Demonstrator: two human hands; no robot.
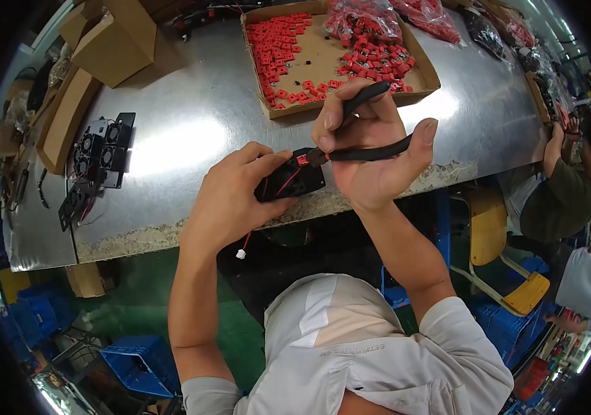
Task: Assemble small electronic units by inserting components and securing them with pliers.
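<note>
My left hand is closed around a black fan unit near the table's front edge, its fingers over the left end. A small red plastic piece sits at the unit's upper side. A red wire with a white connector hangs down below my left hand, past the edge. In my right hand is a pair of black-handled pliers. Their handles are spread apart, one under my fingers and the other across the palm toward my thumb. The jaws touch or lie right beside the red piece; their exact grip is too small to tell.
A shallow cardboard tray of red plastic pieces and a clear bag stand beyond my hands. More black fan units lie at left, beside cardboard boxes. At right are a yellow chair and another person.
</note>
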